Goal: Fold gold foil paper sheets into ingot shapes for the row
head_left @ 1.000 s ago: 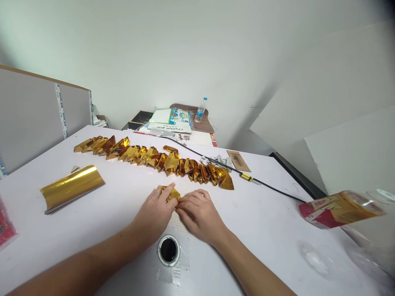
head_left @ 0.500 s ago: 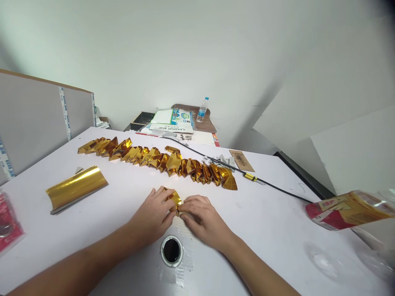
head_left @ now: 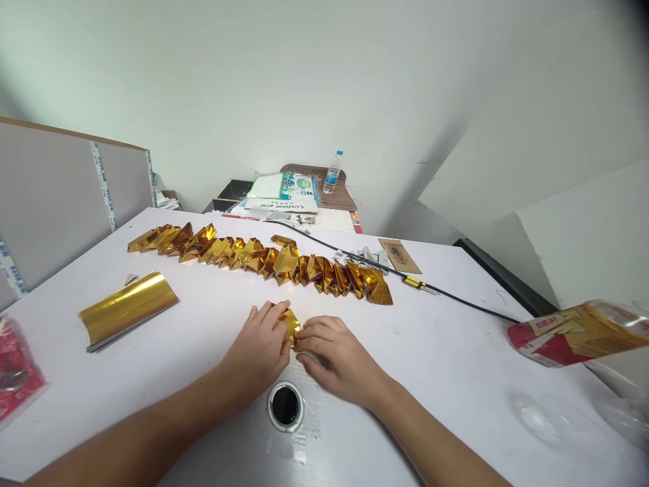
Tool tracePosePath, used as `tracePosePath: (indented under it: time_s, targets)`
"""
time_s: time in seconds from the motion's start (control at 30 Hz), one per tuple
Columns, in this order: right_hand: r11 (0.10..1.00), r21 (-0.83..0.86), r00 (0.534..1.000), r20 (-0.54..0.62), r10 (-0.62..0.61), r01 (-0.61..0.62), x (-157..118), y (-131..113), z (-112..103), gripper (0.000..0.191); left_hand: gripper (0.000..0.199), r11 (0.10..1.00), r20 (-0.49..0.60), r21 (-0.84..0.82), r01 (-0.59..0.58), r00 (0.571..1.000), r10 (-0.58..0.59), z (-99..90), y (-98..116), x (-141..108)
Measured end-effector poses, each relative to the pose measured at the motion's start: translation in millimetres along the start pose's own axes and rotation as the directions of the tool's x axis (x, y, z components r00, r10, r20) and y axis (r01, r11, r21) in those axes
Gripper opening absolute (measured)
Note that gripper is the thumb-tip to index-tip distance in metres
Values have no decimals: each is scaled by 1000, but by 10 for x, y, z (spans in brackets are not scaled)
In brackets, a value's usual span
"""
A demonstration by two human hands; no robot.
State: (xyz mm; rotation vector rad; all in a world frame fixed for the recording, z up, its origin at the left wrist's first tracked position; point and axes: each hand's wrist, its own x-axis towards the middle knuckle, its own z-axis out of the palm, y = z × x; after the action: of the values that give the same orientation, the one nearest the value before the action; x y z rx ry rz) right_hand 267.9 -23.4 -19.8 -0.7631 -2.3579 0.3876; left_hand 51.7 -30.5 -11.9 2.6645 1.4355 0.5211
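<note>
Between my two hands, near the middle of the white table, is a small folded piece of gold foil paper [head_left: 291,326]. My left hand [head_left: 260,341] grips it from the left, its fingers bent over the top. On the other side my right hand [head_left: 329,353] pinches the right edge, thumb below and fingers above. Part of the piece is hidden under the fingers. Beyond the hands lies a long row of folded gold foil pieces [head_left: 286,264], set close together. A curled stack of flat gold foil sheets [head_left: 129,308] rests to the left.
A round dark-centred disc [head_left: 285,406] is taped to the table just below my hands. A black cable [head_left: 456,306] crosses the right back. A red and yellow plastic package [head_left: 572,335] is at the right, a red packet [head_left: 17,372] at the left. A water bottle [head_left: 332,174] stands behind.
My left fingers have shifted slightly over the gold foil piece, with the index finger moved up. The right hand keeps its pinch. The view has moved a little.
</note>
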Motion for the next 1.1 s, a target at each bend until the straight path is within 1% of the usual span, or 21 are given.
tracePosePath:
  time_s: [0.17,0.37,0.53,0.7,0.8,0.87,0.97,1.03,1.1]
  targets:
    - [994,-84,998,26,-61,63,14,-18,-42,18,14,999,0,-53,6,1000,-6,-27,-3,-10]
    - [983,-174,993,112,-34,54,55,-107,-57,17,12,989,-32,-147,12,999,-17,-100,-26,-5]
    - [982,-185,990,142,-2,29,45,-155,-76,21,25,976,-32,-217,30,999,-38,-110,-68,-18]
    - [986,-166,990,138,-3,26,45,-164,-86,20,39,953,15,-273,135,991,-137,-63,-128,-12]
    - [985,-170,993,121,12,9,55,-185,-43,19,47,956,43,-250,153,988,-147,-74,-134,7]
    - [986,-163,995,92,32,-16,56,-197,-12,17,47,971,74,-214,110,993,-96,-133,-135,19]
    - [988,-144,996,63,67,-58,42,-179,-3,9,43,989,148,-146,24,989,-2,-298,-168,24]
    - [989,-127,994,66,88,-79,27,-132,-26,9,33,994,213,-107,-8,977,31,-432,-229,19]
    - [989,-112,991,74,107,-99,14,-63,-58,12,25,994,285,-109,-17,957,47,-548,-317,15]
